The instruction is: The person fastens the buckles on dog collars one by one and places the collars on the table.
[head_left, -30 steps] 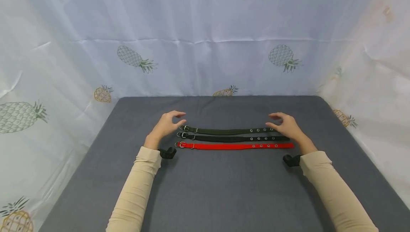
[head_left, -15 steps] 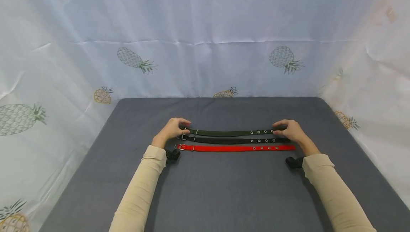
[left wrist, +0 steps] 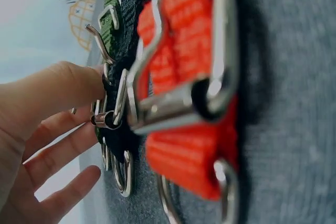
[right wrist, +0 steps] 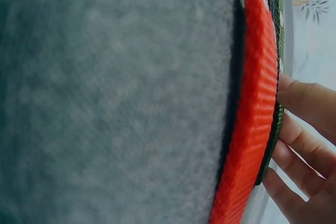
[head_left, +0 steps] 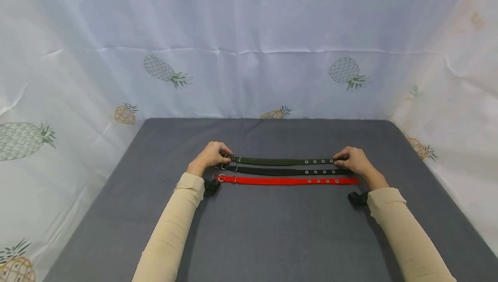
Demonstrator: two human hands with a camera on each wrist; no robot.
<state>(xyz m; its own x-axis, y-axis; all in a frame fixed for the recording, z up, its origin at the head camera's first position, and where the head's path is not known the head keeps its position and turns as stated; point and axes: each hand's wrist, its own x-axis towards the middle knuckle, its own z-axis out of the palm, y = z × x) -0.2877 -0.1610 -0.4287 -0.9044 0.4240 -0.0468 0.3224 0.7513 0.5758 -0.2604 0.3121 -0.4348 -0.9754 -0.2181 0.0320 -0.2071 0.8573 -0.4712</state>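
Three buckled pet collars lie side by side across the grey table: a green collar (head_left: 272,161) farthest back, a black collar (head_left: 268,171) in the middle and a red collar (head_left: 268,181) in front. My left hand (head_left: 210,155) pinches the green collar at its buckle end, thumb in front and fingers behind. At the other end, past the metal eyelets, my right hand (head_left: 357,161) pinches the green collar's tip. In the left wrist view the red collar's buckle (left wrist: 173,111) fills the foreground and partly hides the others.
The grey table (head_left: 280,230) stretches in front of the collars and to both sides. A white curtain (head_left: 241,22) printed with pineapples hangs behind the table and along its sides. Black wrist cameras (head_left: 358,198) sit under both wrists.
Both hands came down onto the ends of the green collar, the left moving rightward and the right slightly outward. Their fingers closed from a wide gap into a pinch. The collars lie much as before.
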